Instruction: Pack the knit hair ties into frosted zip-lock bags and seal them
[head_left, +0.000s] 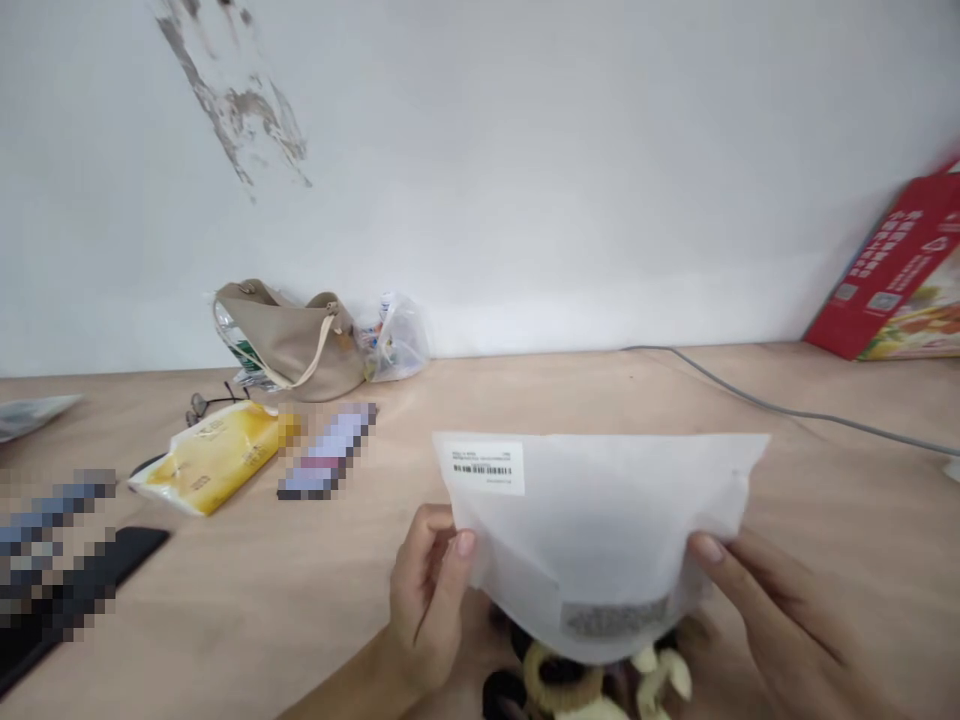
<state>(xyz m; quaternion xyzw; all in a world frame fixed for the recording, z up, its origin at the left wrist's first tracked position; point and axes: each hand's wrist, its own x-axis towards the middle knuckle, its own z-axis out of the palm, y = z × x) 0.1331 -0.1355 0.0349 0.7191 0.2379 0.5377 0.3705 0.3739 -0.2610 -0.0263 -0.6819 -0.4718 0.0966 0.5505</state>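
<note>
So the biggest thing here is a pale wall (525,170), scuffed upper left, and below it a light brown tabletop (300,600). Main item is a white frosted pouch (600,530), held front and center near the person, with a curved bottom. The right hand (795,640) has its grip pinching the pouch's right side, thumb on the near face. The left hand (427,610) does the same on the left edge, grip pinched, fingers curled behind. A red box (877,255) leans at far right, and a tan bag (300,345) slumps by the wall. Bottom left there's a dark slab (82,600), partly pixelated, then a yellow pack (229,460). Under the pouch's lower edge sits a pile of cream and dark rings (585,697), kinda blurry; can't tell if they touch. Next down: a pixelated phone-like thing (330,455), a see-through plastic bag (405,345) beside the tan one, and a barcode label (487,468), upside down on the pouch.
</note>
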